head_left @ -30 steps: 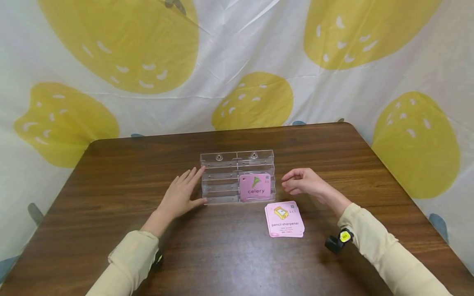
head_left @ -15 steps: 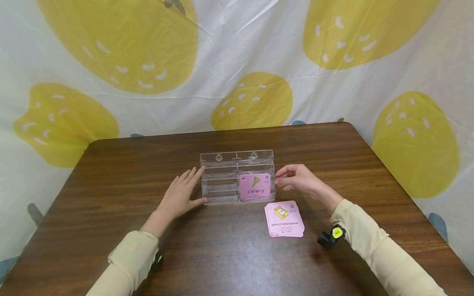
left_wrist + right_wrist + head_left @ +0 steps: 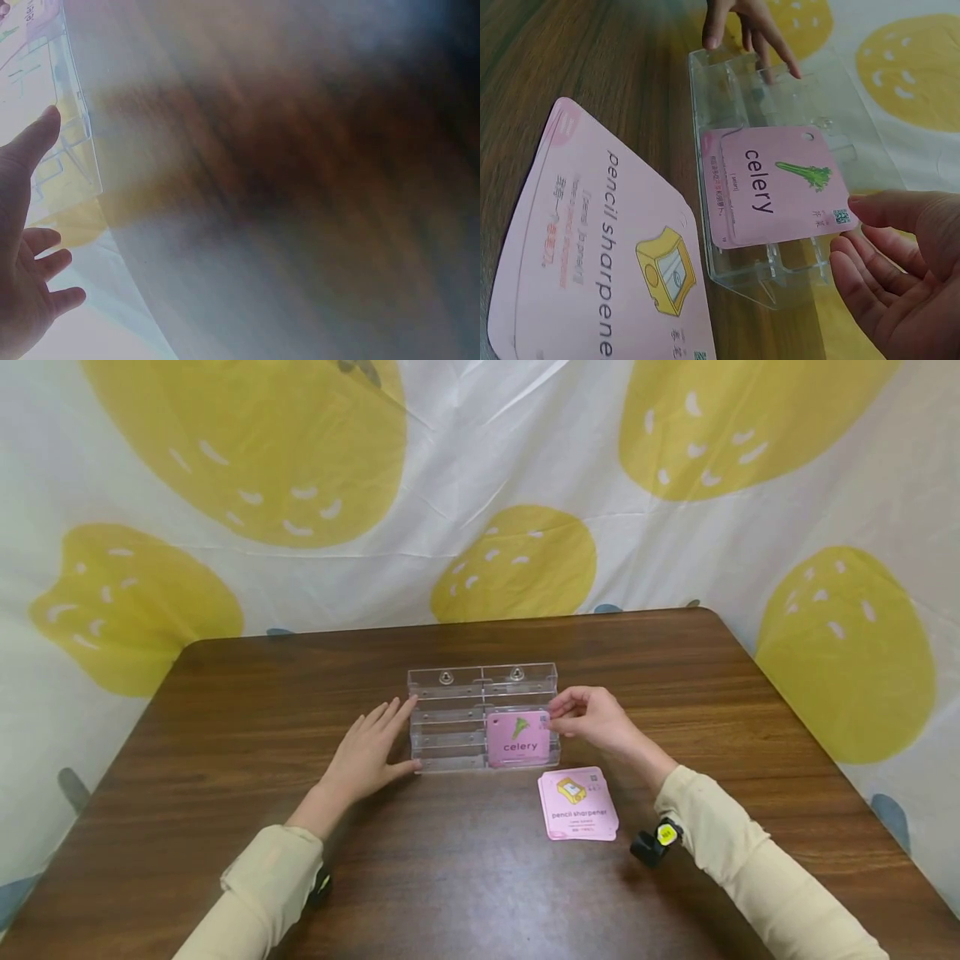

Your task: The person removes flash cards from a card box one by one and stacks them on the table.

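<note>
A pink flash card (image 3: 519,737) marked "celery" stands upright in the bottom right pocket of a clear plastic tiered card holder (image 3: 448,742). My right hand (image 3: 600,720) is at the card's upper right corner, pinching it with the thumb in front and fingers curled behind, as the right wrist view shows of the hand (image 3: 907,262). My left hand (image 3: 365,752) rests against the holder's left side, fingers spread and fairly straight. In the left wrist view, the left thumb (image 3: 37,139) lies at the holder's edge. A stack of pink cards (image 3: 577,806), "pencil sharpener" on top, lies in front of the holder.
Everything stands on a brown wood-grain table (image 3: 420,868). A white curtain (image 3: 330,589) with large yellow fruit prints hangs behind the table and along its sides. Dark straps with cameras (image 3: 658,842) sit on my wrists.
My right hand has moved left from beside the holder to the celery card and now pinches its corner. The left hand and the stack stay in place.
</note>
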`<state>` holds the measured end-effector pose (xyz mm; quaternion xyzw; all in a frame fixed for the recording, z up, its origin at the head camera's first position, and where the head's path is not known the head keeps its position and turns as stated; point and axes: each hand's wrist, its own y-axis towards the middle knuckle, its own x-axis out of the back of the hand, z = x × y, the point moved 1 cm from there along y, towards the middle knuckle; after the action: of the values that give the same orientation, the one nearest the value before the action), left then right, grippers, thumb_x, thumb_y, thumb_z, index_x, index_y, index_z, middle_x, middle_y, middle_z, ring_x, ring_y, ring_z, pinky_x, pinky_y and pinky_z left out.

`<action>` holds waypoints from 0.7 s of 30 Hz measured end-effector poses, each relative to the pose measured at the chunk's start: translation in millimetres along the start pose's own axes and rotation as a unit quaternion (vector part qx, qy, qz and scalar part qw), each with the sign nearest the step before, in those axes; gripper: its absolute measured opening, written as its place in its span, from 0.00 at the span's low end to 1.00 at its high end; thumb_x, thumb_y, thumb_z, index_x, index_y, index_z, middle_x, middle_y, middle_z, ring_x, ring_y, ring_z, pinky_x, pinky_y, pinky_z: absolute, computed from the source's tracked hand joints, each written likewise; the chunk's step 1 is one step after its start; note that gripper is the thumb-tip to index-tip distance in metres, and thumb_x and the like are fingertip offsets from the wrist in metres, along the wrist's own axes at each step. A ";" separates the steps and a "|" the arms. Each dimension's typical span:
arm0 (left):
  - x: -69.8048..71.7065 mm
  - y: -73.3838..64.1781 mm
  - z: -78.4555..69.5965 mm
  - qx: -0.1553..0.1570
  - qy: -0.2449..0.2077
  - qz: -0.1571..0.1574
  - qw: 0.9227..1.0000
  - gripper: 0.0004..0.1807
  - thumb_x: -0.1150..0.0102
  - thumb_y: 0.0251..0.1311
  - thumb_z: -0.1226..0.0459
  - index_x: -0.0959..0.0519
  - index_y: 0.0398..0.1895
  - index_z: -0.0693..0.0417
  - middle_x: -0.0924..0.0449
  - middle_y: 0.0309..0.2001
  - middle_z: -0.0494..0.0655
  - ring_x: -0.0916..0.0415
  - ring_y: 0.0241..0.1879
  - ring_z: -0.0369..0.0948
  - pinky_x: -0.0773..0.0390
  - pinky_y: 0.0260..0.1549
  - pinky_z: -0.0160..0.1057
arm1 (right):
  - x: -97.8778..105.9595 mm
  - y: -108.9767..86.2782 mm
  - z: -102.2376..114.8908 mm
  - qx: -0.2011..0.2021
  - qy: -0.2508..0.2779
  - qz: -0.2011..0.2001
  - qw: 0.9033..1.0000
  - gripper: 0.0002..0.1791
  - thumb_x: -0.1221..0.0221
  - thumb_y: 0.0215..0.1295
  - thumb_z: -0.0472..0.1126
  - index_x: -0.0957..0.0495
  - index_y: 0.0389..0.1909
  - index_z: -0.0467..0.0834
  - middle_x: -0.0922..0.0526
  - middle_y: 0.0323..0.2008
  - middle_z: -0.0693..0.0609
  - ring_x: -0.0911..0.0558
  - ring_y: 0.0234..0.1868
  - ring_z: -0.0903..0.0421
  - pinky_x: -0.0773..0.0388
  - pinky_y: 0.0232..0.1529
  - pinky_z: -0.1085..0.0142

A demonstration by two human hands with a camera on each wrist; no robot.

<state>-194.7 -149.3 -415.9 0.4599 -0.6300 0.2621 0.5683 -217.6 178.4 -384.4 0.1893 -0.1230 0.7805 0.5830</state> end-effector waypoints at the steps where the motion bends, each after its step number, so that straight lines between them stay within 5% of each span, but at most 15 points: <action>1: -0.1 0.1 -0.1 -0.002 0.000 -0.001 1.000 0.52 0.36 0.47 0.46 0.54 0.71 0.48 0.43 0.65 0.62 0.45 0.64 0.57 0.44 0.59 0.60 | -1.0 0.2 0.4 0.005 -0.004 -0.003 1.000 0.13 0.36 0.49 0.29 0.23 0.36 0.28 0.20 0.29 0.42 0.23 0.26 0.61 0.22 0.27 0.69; 9: -0.6 -0.3 0.1 -0.001 -0.003 -0.004 1.000 0.52 0.36 0.46 0.46 0.53 0.71 0.48 0.43 0.65 0.62 0.44 0.64 0.56 0.44 0.59 0.59 | -7.2 3.6 -2.4 0.016 -0.019 -0.033 0.999 0.11 0.34 0.47 0.31 0.22 0.32 0.30 0.20 0.25 0.45 0.25 0.23 0.61 0.24 0.23 0.70; 15: 0.0 -0.4 -0.2 -0.002 -0.002 -0.004 1.000 0.52 0.36 0.46 0.46 0.53 0.71 0.49 0.43 0.65 0.62 0.45 0.64 0.57 0.44 0.59 0.60 | -10.7 2.8 -2.2 0.072 -0.088 -0.061 0.992 0.06 0.34 0.47 0.31 0.22 0.24 0.35 0.22 0.21 0.49 0.27 0.22 0.59 0.29 0.22 0.72; 21: 0.9 -0.3 -0.3 0.001 -0.002 0.000 1.000 0.52 0.36 0.46 0.46 0.53 0.71 0.49 0.44 0.65 0.62 0.45 0.64 0.56 0.45 0.59 0.59 | -10.0 2.0 -2.1 0.087 -0.097 -0.058 0.990 0.05 0.34 0.48 0.31 0.23 0.23 0.36 0.23 0.20 0.50 0.27 0.22 0.59 0.29 0.23 0.72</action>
<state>-194.2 -149.5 -415.0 0.4608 -0.6308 0.2619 0.5668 -217.3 170.0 -390.7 0.3208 -0.0994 0.7310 0.5940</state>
